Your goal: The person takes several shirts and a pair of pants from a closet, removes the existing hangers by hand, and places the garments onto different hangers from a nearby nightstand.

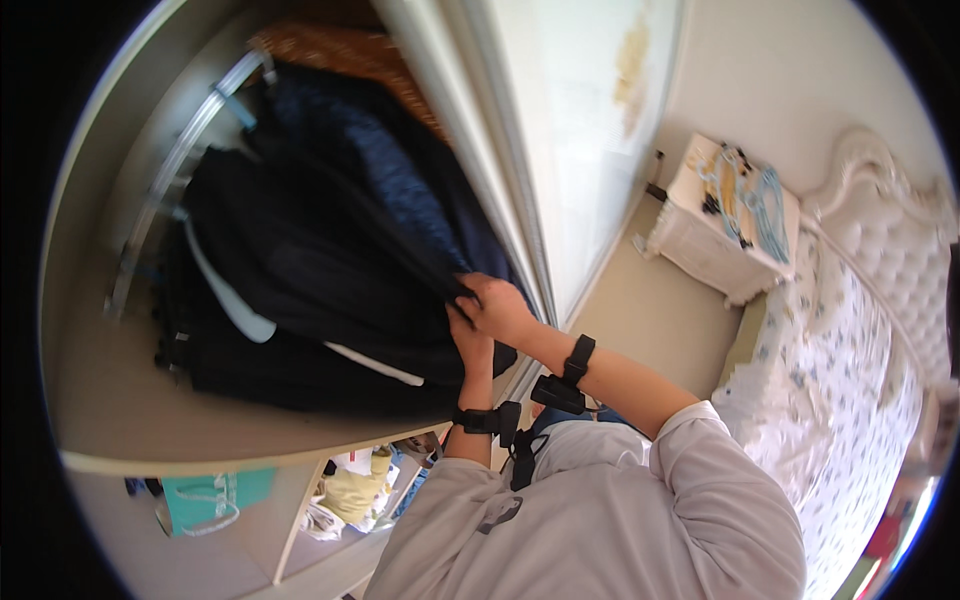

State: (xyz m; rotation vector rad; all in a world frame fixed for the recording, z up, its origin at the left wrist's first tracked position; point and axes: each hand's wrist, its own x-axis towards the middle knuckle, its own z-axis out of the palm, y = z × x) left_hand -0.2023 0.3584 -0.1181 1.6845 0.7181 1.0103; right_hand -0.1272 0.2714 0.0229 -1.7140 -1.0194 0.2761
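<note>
Several dark garments hang close together inside a wardrobe, and both my hands reach into them. My right hand (497, 308) pinches the edge of a black garment (330, 240), which looks like a jacket. Just below it my left hand (470, 335) is closed on the same cloth, its fingers partly hidden by the fabric and the right hand. A blue patterned garment (385, 165) hangs behind, beside an orange-brown one (345, 55). Lower down, a black garment with pale stripes (235, 300) hangs in front. Black straps circle both my wrists.
A metal rail (180, 150) carries the clothes, and a white sliding door (570, 130) stands right of them. Below the wardrobe shelf (260, 462) are a teal bag (215, 500) and folded clothes (350, 490). Hangers (768, 215) lie on a white nightstand (680, 235) beside a bed (830, 400).
</note>
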